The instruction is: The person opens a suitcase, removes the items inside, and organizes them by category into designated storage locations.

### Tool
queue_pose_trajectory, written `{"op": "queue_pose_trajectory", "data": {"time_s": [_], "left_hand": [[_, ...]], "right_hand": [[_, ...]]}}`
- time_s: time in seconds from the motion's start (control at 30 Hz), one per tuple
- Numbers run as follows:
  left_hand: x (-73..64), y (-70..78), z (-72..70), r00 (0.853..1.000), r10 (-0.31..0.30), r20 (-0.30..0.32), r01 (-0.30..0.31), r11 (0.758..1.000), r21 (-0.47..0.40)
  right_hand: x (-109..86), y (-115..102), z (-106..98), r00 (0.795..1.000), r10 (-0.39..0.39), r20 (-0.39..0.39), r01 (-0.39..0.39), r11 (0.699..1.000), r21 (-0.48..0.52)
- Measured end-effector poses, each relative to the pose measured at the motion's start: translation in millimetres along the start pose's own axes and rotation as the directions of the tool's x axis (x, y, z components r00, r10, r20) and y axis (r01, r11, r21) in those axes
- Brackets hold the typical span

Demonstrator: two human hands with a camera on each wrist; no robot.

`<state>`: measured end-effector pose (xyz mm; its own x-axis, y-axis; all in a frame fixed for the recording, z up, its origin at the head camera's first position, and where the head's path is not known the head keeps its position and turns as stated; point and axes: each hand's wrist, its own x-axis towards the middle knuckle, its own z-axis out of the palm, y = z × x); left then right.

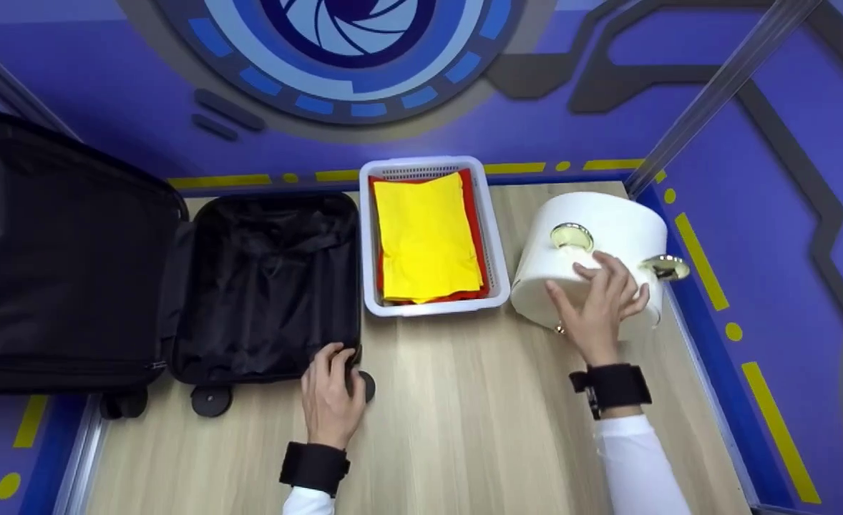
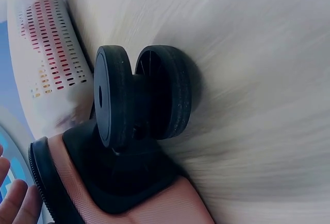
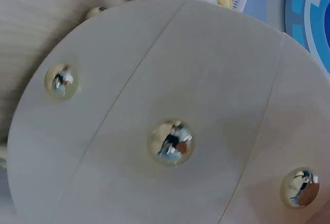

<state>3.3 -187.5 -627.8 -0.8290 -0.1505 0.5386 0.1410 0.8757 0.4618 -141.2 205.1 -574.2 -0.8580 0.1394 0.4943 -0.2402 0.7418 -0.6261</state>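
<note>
An open suitcase [image 1: 271, 286] with black lining lies at left; its shell looks pinkish in the left wrist view, with a black double wheel [image 2: 142, 92] at the corner. My left hand [image 1: 332, 400] rests at the suitcase's near right corner, fingers over the rim. At right stands a white rounded box [image 1: 629, 222] with two gold loop-like pieces on it. Spread fingers of my right hand [image 1: 600, 304] touch the box's near side. The right wrist view shows its round face, divided by thin seams, with gold knobs [image 3: 171, 141].
Between suitcase and box sits a white basket [image 1: 429, 310] holding folded yellow cloth [image 1: 429, 239] over red cloth [image 1: 472, 222]. The suitcase's raised lid [image 1: 56, 250] reaches the left wall. Printed purple panels [image 1: 786, 250] border the wooden tabletop [image 1: 464, 415].
</note>
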Motion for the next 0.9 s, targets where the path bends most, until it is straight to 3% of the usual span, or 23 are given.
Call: {"op": "queue_pose_trajectory", "data": {"time_s": [0.27, 0.5, 0.9], "left_hand": [[1.4, -2.7, -4.2, 1.0, -0.015, -0.012, 0.015, 1.0, -0.009], [2.4, -6.7, -6.5, 0.999, -0.026, -0.022, 0.025, 0.999, -0.032], [-2.7, -11.9, -12.3, 1.0, -0.029, 0.0, 0.029, 0.999, -0.029]], "right_hand": [[72.4, 6, 26, 0.994, 0.107, 0.03, -0.109, 0.988, 0.107], [128.6, 15, 50, 0.988, 0.08, 0.131, -0.093, 0.991, 0.096], [175.6, 15, 69, 0.97, 0.053, 0.237, -0.066, 0.997, 0.045]]}}
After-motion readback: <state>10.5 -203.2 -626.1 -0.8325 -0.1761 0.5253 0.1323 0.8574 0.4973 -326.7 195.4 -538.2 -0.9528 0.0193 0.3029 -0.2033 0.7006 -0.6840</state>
